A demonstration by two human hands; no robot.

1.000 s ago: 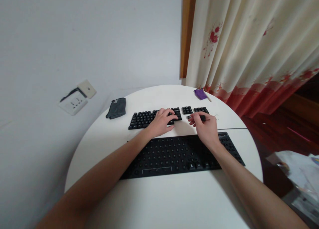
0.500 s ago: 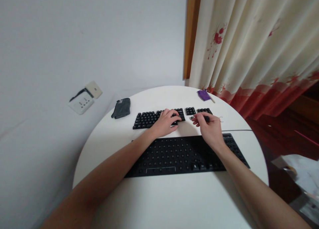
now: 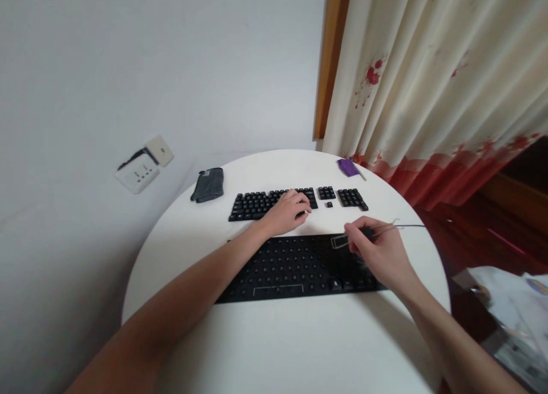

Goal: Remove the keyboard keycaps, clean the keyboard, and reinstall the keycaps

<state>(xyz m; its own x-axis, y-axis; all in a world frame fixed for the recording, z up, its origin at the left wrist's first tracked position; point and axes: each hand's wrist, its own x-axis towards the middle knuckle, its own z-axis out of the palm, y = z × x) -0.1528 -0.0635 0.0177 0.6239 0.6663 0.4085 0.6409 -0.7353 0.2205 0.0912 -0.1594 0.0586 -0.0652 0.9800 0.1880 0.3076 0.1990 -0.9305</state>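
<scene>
My right hand is closed round the dark handle of a wire keycap puller. Its wire loop points left, over the right part of a black keyboard largely stripped of keycaps. More thin wire sticks out behind the hand. My left hand lies over the right end of a large block of black keycaps, just beyond the keyboard. Those fingers are curled together, and whatever they pinch is hidden. A single loose keycap lies between the hands, below a small keycap group.
Another block of keycaps sits to the right. On the round white table are a dark grey pouch at back left and a purple item at back right. A wall and a curtain border the table.
My right hand has moved back from the keycap groups to above the keyboard, keeping the puller; the single keycap now shows. My left hand's fingers have drawn together in nearly the same spot.
</scene>
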